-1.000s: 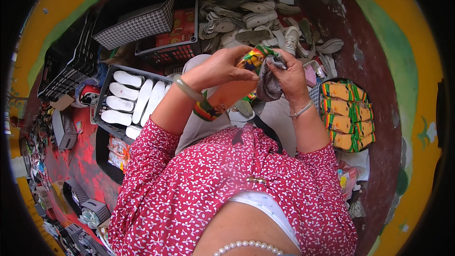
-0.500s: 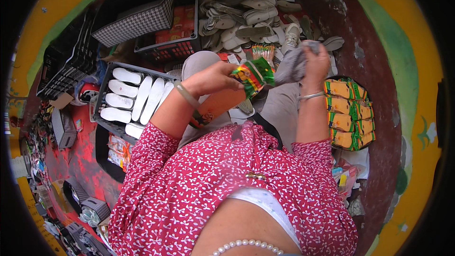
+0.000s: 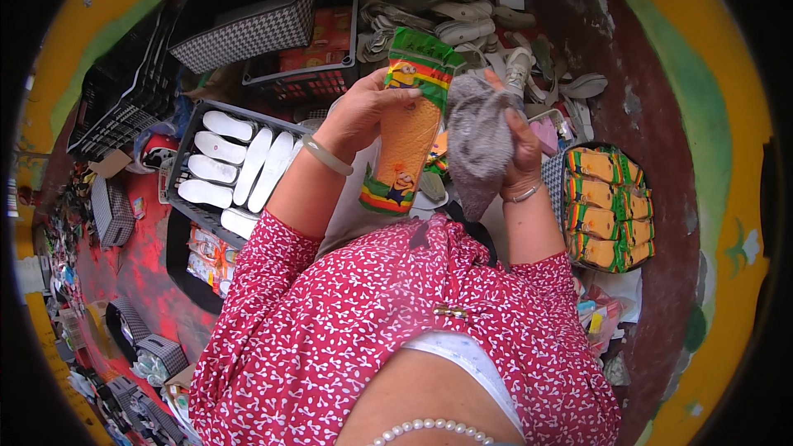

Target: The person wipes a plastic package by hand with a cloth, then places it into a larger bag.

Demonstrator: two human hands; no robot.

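My left hand [image 3: 361,112] is closed on the upper part of a packaged insole [image 3: 406,136], its thumb lying across the front. The insole is orange, in a clear sleeve with green, red and yellow printed ends, and it stands nearly upright before me. Just right of it, my right hand [image 3: 524,153] grips a grey fuzzy cloth [image 3: 479,136] that hangs in a bunch down to a point. The cloth comes close to the package's right edge; whether they touch I cannot tell. Part of another bright package [image 3: 437,149] shows between them, lower down.
White insoles [image 3: 258,167] fill a dark crate on the left. To the right, a basket holds rows of orange packaged insoles [image 3: 592,194]. Loose soles and shoes [image 3: 462,29] lie piled at the back. A houndstooth basket [image 3: 248,37] rests near a black crate [image 3: 307,81] with red packs.
The package has swung from tilted to nearly upright, facing me. My right hand has brought the grey cloth down and left, closer to the package.
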